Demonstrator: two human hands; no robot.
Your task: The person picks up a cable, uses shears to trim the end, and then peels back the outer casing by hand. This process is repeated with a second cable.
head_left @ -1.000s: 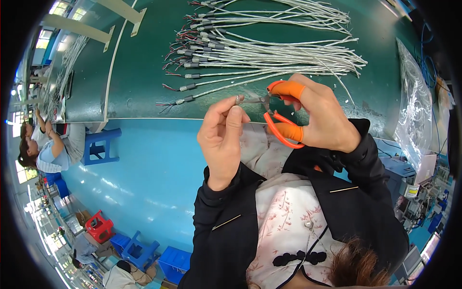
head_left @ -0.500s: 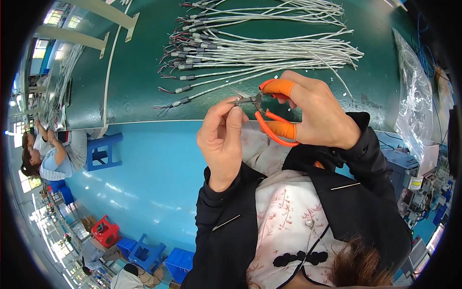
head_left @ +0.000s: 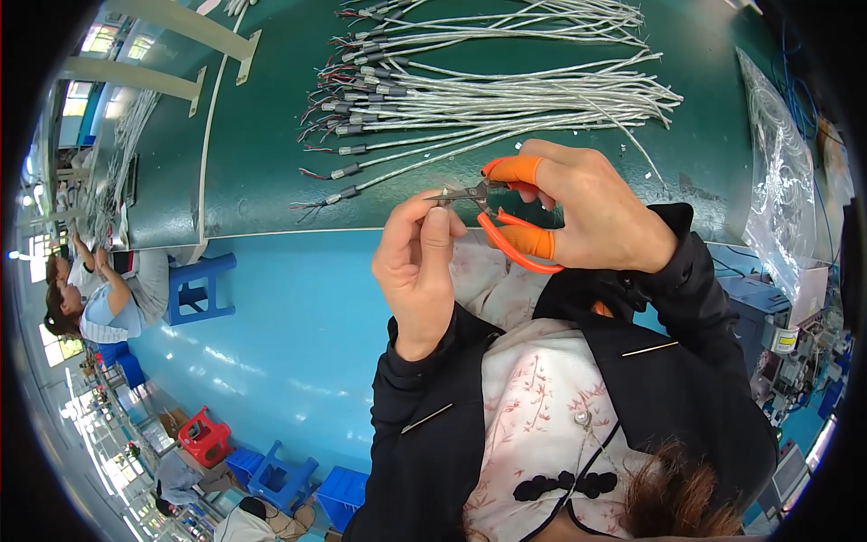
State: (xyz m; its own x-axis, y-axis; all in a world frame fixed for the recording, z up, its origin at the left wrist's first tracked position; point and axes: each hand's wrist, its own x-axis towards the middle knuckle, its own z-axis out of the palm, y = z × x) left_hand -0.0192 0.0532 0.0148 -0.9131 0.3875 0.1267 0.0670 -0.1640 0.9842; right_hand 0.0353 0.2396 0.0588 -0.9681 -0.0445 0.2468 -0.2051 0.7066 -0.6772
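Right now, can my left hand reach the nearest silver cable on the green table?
Probably yes: nothing seems to stand between your left hand and that silver cable, though it appears busy pinching a small piece by the snips.

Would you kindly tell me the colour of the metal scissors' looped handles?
The looped handles are reddish orange, clearest in head view.

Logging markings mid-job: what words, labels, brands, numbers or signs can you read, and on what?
No text is legible.
Yellow label on the white cylindrical object at far right: too small to read.
Orange-handled snips in the right hand: no lettering discernible.
Silvery cables: none discernible.
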